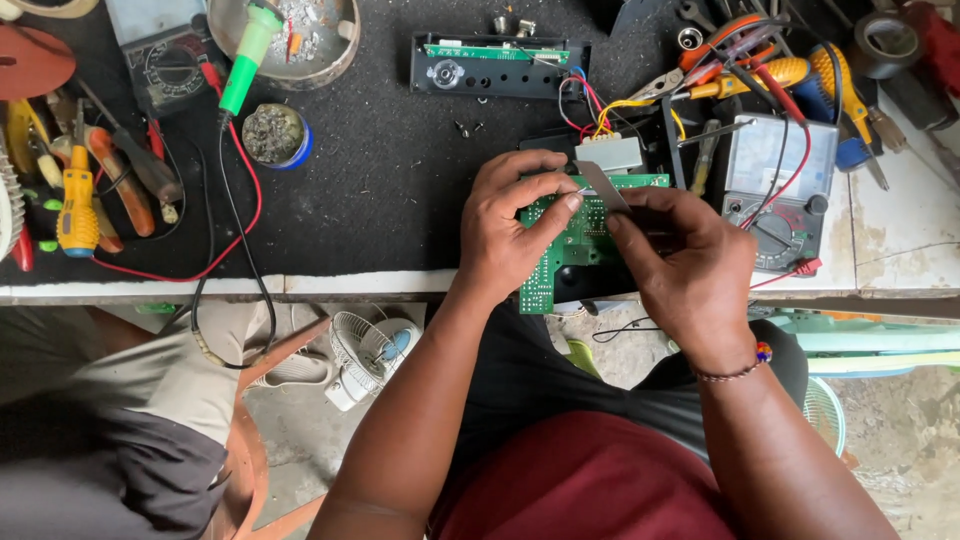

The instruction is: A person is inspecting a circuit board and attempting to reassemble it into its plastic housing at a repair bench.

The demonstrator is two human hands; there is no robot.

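My left hand grips the left side of a green circuit board held at the front edge of the workbench, thumb and fingers pinched on its top. My right hand holds a thin flat metal blade with its tip against the board's upper part. Coloured wires run from the board area to a black chassis with another green board further back. A small grey transformer block sits just behind the board.
An analog multimeter lies to the right. A green-handled soldering iron rests on a metal dish. Screwdrivers lie left, pliers back right. Another person's leg and a small fan are below the bench.
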